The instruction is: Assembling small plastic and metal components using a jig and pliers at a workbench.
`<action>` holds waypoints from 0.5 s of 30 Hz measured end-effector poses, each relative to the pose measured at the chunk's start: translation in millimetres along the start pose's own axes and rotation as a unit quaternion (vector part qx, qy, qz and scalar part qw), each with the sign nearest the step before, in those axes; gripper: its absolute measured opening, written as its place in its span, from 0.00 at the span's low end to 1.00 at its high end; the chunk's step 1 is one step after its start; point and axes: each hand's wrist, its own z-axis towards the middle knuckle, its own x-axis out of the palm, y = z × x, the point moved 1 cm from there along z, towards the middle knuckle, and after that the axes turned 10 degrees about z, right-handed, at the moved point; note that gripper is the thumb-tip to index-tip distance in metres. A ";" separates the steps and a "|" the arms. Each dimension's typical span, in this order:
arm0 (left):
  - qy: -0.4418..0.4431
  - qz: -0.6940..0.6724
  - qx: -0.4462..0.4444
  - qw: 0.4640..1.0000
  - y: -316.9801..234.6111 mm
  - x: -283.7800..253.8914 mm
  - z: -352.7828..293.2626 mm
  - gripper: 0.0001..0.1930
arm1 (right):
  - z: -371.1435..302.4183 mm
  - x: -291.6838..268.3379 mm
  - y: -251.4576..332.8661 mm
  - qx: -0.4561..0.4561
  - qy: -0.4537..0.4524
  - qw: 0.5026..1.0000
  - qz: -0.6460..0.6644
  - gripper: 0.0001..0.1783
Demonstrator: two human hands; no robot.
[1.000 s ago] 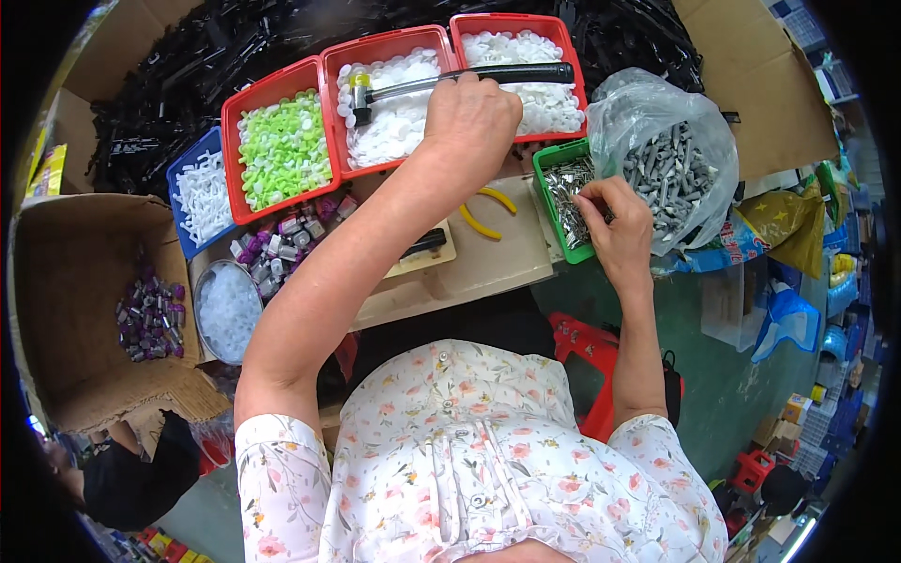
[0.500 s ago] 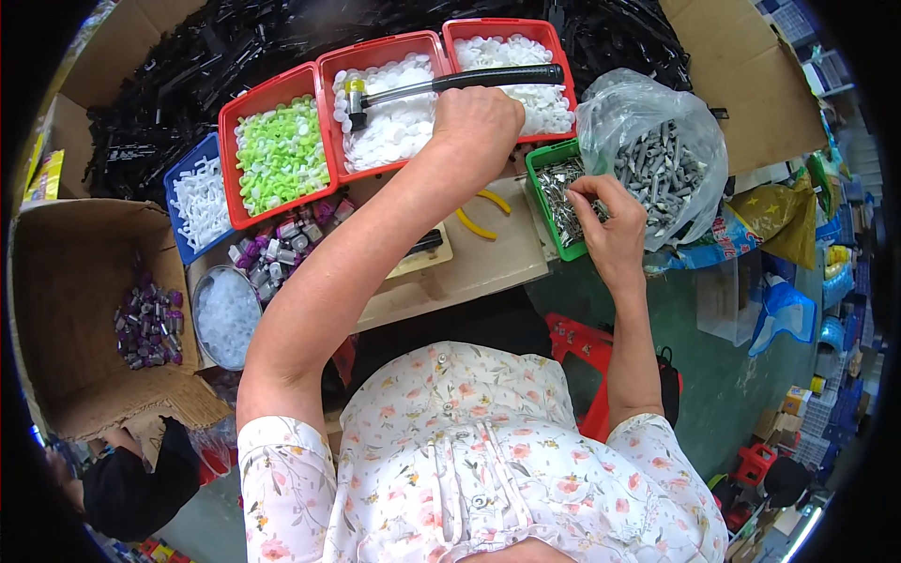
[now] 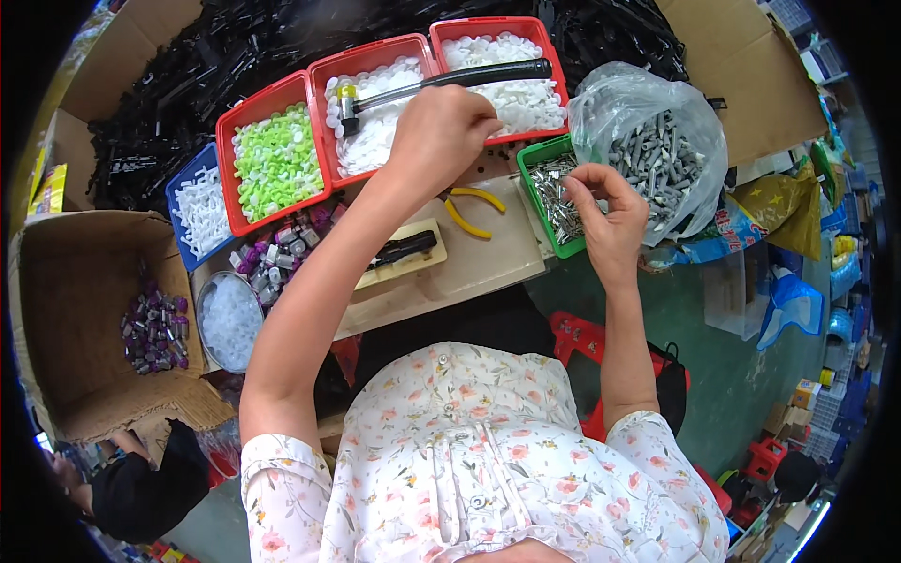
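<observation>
My left hand (image 3: 439,139) is over the front of the middle red tray (image 3: 317,131), below the handle of a hammer (image 3: 450,83) lying across the trays. Its fingers are curled inward, and whatever they may hold is hidden. At the right, my right hand (image 3: 612,218) hovers above a green tray (image 3: 535,202) of small metal pins (image 3: 563,218). Its thumb and forefinger are pinched together; anything between them is too small to make out. White caps (image 3: 380,141) fill the middle red tray. Yellow-handled pliers (image 3: 474,214) lie on the table in front of my left hand.
A clear bag of grey parts (image 3: 662,169) stands beyond my right hand. Black parts (image 3: 282,47) are heaped behind the trays. A black piece sits in a cream fixture (image 3: 427,258). Left are green-and-white pieces (image 3: 280,159), a blue tray (image 3: 178,202) and a cardboard box (image 3: 75,281).
My left hand has moved left and slightly nearer along the red trays, showing more of the pliers and the cream fixture. My right hand stays pinched over the green tray.
</observation>
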 end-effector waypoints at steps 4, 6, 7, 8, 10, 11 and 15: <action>0.071 -0.323 -0.211 0.920 -17.0 -15.5 -35.9 0.12 | -0.2 25.4 14.7 0.008 0.016 0.991 0.134 0.04; 0.077 -0.414 -0.255 0.871 -19.3 -18.4 -51.8 0.12 | 0.0 38.2 18.7 -0.050 0.031 0.992 0.110 0.04; 0.076 -0.412 -0.257 0.871 -20.2 -17.9 -58.2 0.12 | 0.0 44.0 21.6 -0.109 0.044 0.990 0.083 0.04; 0.068 -0.444 -0.275 0.850 -20.2 -15.6 -65.3 0.12 | 0.3 49.3 26.1 -0.148 0.047 0.986 0.052 0.04; 0.057 -0.493 -0.299 0.815 -20.7 -14.2 -74.6 0.12 | -3.1 58.3 31.3 -0.155 0.055 0.985 0.048 0.05; 0.053 -0.493 -0.301 0.815 -19.8 -13.6 -78.3 0.12 | -4.9 61.5 33.3 -0.164 0.062 0.984 0.041 0.05; 0.035 -0.526 -0.305 0.793 -14.6 -12.7 -89.2 0.12 | -8.6 68.9 32.7 -0.179 0.073 0.981 0.009 0.06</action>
